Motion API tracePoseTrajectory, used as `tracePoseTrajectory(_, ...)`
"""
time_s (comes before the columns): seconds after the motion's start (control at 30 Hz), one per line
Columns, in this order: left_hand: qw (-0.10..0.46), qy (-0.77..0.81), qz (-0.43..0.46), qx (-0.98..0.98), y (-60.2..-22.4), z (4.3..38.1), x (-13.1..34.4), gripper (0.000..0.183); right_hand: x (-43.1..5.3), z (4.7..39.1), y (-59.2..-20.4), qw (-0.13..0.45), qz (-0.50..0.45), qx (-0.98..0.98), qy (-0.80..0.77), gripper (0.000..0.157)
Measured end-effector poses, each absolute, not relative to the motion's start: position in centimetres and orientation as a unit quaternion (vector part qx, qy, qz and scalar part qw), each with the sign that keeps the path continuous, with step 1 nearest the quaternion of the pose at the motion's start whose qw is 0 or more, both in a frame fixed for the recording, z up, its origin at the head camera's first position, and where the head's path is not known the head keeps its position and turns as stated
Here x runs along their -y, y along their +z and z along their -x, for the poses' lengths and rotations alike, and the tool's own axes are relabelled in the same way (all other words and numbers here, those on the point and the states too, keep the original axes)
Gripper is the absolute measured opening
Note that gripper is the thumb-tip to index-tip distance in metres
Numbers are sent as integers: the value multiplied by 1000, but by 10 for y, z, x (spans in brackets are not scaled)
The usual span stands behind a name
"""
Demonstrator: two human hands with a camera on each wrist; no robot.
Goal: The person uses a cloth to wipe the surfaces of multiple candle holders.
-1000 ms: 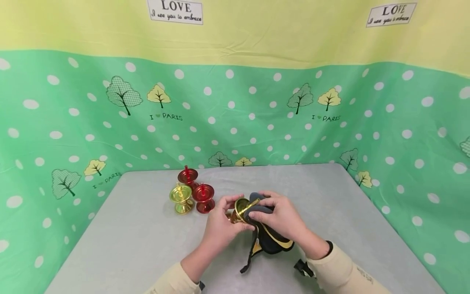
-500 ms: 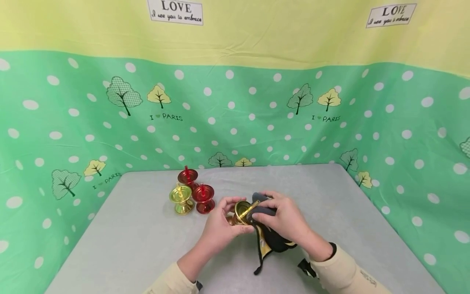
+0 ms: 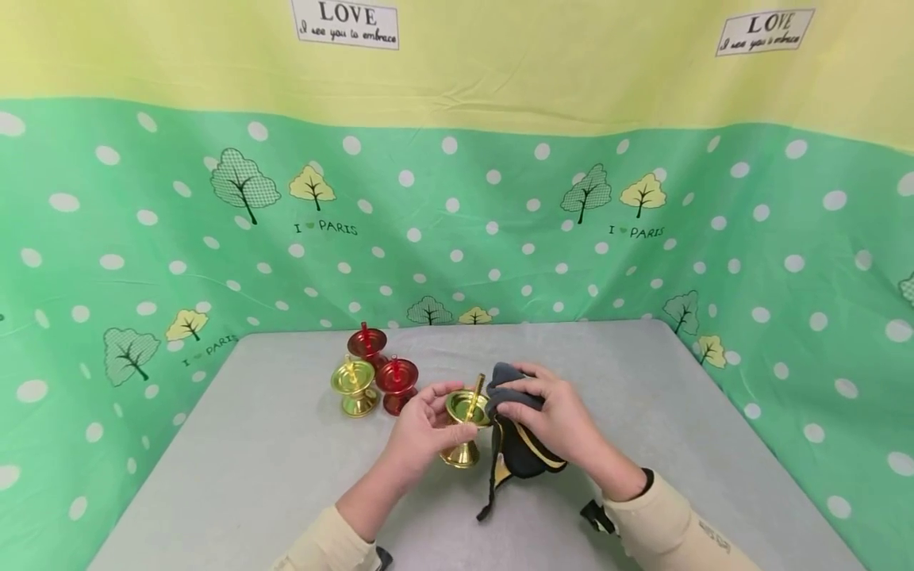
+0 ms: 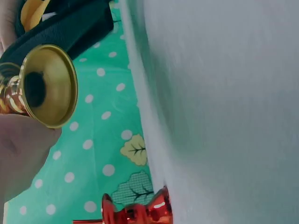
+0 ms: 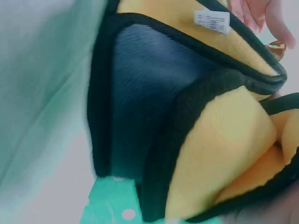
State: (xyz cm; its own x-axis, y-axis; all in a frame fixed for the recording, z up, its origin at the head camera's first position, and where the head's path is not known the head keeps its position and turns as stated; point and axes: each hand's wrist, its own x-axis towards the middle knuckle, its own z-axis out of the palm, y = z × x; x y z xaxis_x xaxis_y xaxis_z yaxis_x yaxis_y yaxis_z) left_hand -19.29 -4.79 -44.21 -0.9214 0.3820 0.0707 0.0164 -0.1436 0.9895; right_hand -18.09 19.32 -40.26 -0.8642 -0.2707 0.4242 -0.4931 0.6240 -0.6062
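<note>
Between its thumb and fingers, my left hand [image 3: 414,440] holds a shiny gold candle holder [image 3: 464,454] upright by its upper part. The holder has a dish top, a thin gold stick standing in it and a flared foot. In the left wrist view the hollow underside of the foot [image 4: 58,86] shows, off the table. My right hand [image 3: 560,416] grips a folded dark cloth [image 3: 524,452] with yellow lining and black edging, close beside the dish. Whether cloth and dish touch, I cannot tell. A white label [image 5: 211,21] shows on the lining in the right wrist view.
Left of my hands, another gold candle holder [image 3: 357,402] and two red ones, a near one [image 3: 397,396] and a far one [image 3: 366,342], stand close together on the grey table [image 3: 250,468]. A green dotted curtain [image 3: 493,206] surrounds the table's back and sides.
The gold candle holder has turned from tilted to upright in my left hand. My right hand and the cloth have drawn slightly away from its stick. The standing holders stay put.
</note>
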Motion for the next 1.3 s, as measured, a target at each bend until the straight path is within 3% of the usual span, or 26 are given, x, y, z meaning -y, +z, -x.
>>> tracePoseTrajectory(0.13, 155, 778, -114, -598, -442, 194, 49, 64, -192, 178, -406, 181, -254, 861, 401, 28)
tracePoseTrajectory(0.4, 199, 813, -100, -538, -437, 190, 46, 45, -182, 179, -420, 352, -323, 823, 307, 39)
tracePoseTrajectory(0.57, 208, 813, -111, -532, -432, 188, 46, 44, -184, 181, -422, 335, -286, 837, 326, 35)
tracePoseTrajectory(0.77, 207, 761, -117, -604, -426, 188, 46, 63, -186, 179, -421, 282, -263, 832, 398, 32)
tracePoseTrajectory(0.93, 212, 763, -122, -599, -420, 187, 46, 68, -183, 178, -421, 340, -278, 822, 363, 36)
tracePoseTrajectory(1.13, 207, 782, -112, -577, -421, 184, 41, 61, -180, 176, -418, 435, -308, 795, 288, 42)
tracePoseTrajectory(1.3, 200, 796, -103, -562, -422, 183, 40, 55, -180, 177, -417, 449, -299, 796, 274, 40)
